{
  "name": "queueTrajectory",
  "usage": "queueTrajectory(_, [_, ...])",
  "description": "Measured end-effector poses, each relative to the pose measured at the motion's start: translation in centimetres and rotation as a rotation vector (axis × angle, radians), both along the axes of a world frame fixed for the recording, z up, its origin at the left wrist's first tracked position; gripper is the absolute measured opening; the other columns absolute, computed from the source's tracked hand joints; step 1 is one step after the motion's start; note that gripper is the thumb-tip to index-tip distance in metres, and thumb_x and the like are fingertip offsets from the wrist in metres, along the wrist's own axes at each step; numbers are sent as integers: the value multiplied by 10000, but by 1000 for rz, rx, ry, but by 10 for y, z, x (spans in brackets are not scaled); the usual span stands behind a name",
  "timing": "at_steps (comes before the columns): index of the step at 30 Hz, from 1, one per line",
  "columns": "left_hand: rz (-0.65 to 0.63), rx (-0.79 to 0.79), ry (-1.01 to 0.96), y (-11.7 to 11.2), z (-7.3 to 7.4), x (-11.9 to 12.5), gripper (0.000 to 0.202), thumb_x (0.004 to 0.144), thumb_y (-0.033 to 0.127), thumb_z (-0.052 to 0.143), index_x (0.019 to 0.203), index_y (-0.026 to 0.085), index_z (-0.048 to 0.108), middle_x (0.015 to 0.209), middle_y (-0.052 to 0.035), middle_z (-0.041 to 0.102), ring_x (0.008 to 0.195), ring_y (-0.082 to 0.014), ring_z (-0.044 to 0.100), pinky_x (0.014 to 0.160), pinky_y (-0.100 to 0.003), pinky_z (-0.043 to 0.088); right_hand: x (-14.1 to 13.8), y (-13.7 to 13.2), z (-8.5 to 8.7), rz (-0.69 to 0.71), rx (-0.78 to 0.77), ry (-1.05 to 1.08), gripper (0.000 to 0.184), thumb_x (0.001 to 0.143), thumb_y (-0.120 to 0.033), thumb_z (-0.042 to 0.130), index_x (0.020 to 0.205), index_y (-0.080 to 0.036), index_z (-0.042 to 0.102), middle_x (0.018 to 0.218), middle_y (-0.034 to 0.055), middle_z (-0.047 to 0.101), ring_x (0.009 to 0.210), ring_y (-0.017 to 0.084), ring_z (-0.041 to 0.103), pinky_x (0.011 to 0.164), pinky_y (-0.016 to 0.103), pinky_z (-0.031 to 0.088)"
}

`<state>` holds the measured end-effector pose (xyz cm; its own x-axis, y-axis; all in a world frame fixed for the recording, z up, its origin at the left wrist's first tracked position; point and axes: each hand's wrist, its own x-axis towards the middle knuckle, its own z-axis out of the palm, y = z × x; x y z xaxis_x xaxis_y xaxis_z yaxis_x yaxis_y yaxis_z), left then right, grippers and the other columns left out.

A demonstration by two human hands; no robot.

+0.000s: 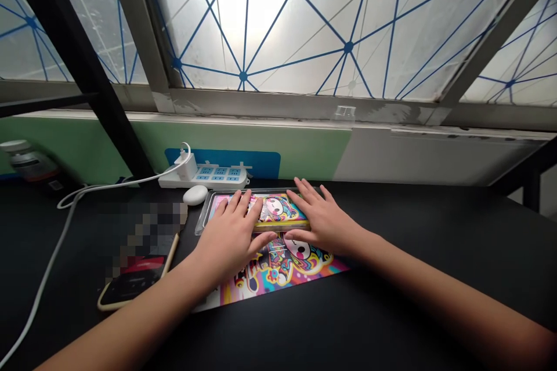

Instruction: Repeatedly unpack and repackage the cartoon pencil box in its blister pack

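My left hand point(232, 229) lies with fingers spread over the left part of a flat box with a colourful cartoon print point(278, 208), which rests in or beside a clear plastic tray point(202, 221). On the box's right part, my right hand point(315, 214) rests with its fingers stretched out. Under and in front of the box is a bright printed sheet point(282, 275) with a similar cartoon face, partly covered by my left hand and wrist. Both thumbs point inward near the box's front edge.
Left of my left forearm lies a phone point(143, 278), its upper part blurred out. A white mouse-like object point(195, 195) sits near a power strip point(217, 175) with a charger and white cable point(65, 232). A bottle point(32, 165) stands far left on the black desk point(413, 232).
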<state>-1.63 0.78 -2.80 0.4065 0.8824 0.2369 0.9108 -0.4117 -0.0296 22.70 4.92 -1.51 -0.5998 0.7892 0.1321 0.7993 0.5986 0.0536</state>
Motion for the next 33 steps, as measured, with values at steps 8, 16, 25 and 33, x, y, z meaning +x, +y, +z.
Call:
queueTrajectory(8, [-10,-67,-43,1,5,-4,753,1013,666,241,1548,158,388,1620,-168,316,1511,-348,260,1179,-575,296,-34,-64,-10,341,101,39,823,958,-644,474,1498,-26,415,1630,259,221,1535,350,139,1218,550,224])
queueTrajectory(16, [-4,-94,-54,2,8,-5,637,1059,548,241,1549,168,389,1625,-158,308,1511,-338,261,1187,-562,291,-15,-79,-9,381,-245,62,658,1015,-561,426,1581,-246,313,1655,111,236,1527,355,171,1198,610,237])
queueTrajectory(25, [82,-51,-25,11,1,-14,552,1064,457,319,1539,190,409,1618,-138,338,1502,-339,289,1176,-555,313,-12,-83,1,398,-297,225,408,1006,-509,464,1005,-193,722,964,115,697,859,238,624,736,361,489])
queueTrajectory(33, [58,-24,-24,14,-1,-15,544,1062,444,330,1528,181,430,1608,-152,358,1492,-355,307,1154,-569,331,-12,-70,-10,141,-233,361,378,959,-462,586,1249,-220,585,1204,122,595,1074,292,538,928,451,462])
